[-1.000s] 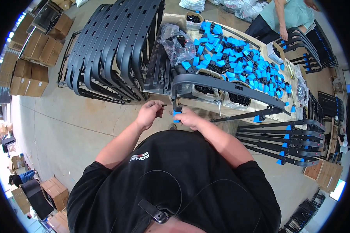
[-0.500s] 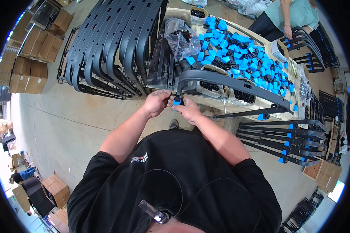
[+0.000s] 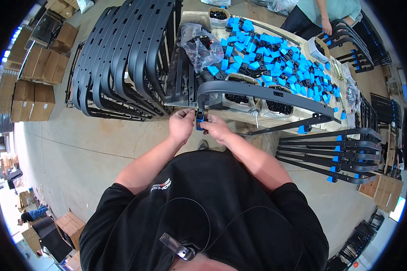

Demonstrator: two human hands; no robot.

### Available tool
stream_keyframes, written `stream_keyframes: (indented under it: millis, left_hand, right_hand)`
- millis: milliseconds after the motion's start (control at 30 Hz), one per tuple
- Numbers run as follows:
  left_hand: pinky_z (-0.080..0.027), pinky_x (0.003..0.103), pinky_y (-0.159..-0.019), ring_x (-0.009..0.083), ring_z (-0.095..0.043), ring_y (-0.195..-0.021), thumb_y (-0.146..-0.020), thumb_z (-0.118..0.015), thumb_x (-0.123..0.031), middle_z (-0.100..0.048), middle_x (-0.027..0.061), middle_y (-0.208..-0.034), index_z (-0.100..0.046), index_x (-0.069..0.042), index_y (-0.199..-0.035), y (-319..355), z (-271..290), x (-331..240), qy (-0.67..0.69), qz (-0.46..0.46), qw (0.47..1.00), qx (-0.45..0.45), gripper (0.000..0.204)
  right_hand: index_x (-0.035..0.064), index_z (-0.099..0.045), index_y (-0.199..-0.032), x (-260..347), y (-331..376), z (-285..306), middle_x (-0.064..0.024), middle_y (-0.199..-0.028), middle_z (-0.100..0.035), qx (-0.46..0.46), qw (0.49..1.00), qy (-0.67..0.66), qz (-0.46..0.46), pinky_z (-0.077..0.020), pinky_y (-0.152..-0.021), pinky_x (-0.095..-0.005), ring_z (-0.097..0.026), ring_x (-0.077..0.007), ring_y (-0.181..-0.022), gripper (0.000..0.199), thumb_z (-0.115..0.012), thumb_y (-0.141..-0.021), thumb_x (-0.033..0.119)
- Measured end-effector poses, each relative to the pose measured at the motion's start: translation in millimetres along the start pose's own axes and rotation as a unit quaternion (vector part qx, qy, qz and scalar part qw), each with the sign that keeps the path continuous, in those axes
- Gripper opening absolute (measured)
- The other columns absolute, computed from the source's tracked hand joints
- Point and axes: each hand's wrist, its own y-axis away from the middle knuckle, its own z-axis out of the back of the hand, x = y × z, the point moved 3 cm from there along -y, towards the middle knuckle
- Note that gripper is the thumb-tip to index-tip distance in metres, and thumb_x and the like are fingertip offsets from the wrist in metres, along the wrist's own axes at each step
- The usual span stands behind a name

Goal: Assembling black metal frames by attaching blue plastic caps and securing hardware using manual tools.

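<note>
A dark metal frame [image 3: 267, 91] with a bent corner lies over the bench's near edge, its short leg pointing down toward me. At that leg's end sits a small blue-and-black plastic piece [image 3: 199, 125]. My right hand [image 3: 216, 128] grips this piece from the right, thumb and fingers pressed on it. Just to its left, my left hand [image 3: 182, 123] is closed in a pinch beside the leg. What those fingertips hold, if anything, is too small to make out.
Loose blue-and-black pieces [image 3: 276, 63] cover the bench, with a box of small black parts [image 3: 279, 107] near its front edge. Dark frames [image 3: 117, 58] stand stacked at left; more frames [image 3: 330, 156] are at right. A person [image 3: 323, 18] works at the far right.
My left hand has shifted slightly down beside the frame's leg. The right hand stays at the blue-and-black piece. The whole view has shifted a little.
</note>
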Motion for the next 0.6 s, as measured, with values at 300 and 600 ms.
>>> stream_keyframes:
  millis: [300, 600]
  left_hand:
    - [-0.052, 0.028, -0.081, 0.0166, -0.065, -0.086, -0.096, -0.063, -0.011, -0.072, 0.0091, -0.106, -0.064, 0.006, -0.128, 13.8, 0.6, 7.4, -0.079, -0.137, 0.987, 0.042, 0.036]
    - [-0.052, 0.043, -0.089, 0.0344, -0.061, -0.097, -0.079, -0.076, -0.015, -0.066, 0.0136, -0.1, -0.072, -0.005, -0.104, 61.5, -10.4, -57.6, -0.353, -0.435, 0.813, 0.159, 0.027]
  right_hand:
    - [0.0064, -0.065, -0.12, -8.0, 4.0, 4.9, -0.0051, -0.109, -0.069, -0.034, 0.999, -0.016, -0.005, -0.0491, -0.078, -0.0313, -0.062, -0.0138, -0.094, 0.033, -0.068, -0.091, 0.022]
    - [0.0015, -0.058, -0.127, 36.1, 48.6, 8.7, -0.012, -0.113, -0.066, 0.067, 0.949, -0.305, -0.037, -0.0486, -0.094, -0.0415, -0.064, -0.0239, -0.101, 0.065, -0.052, -0.099, 0.06]
